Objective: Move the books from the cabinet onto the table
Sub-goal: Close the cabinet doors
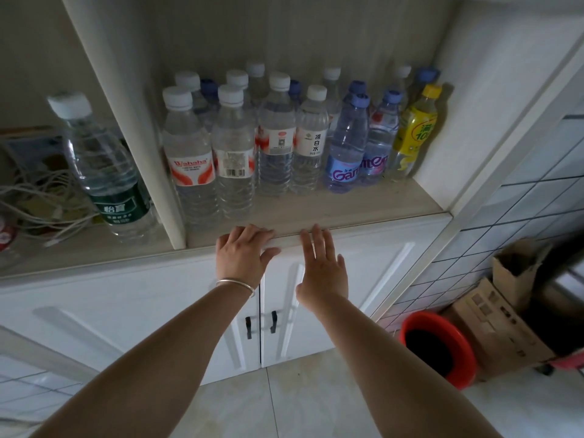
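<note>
At the white cabinet (316, 222), both hands, left (243, 252) and right (322, 267), reach its shelf edge, fingers straight, holding nothing.

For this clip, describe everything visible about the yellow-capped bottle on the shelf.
The yellow-capped bottle stands upright at the right end of the bottle row, in the right-hand shelf compartment close to the cabinet's white side wall. It looks like clear plastic with a yellow screw cap and a yellow label with green characters; the contents look pale. Its left side sits close against a blue-capped bottle. Neither hand touches it.
</note>
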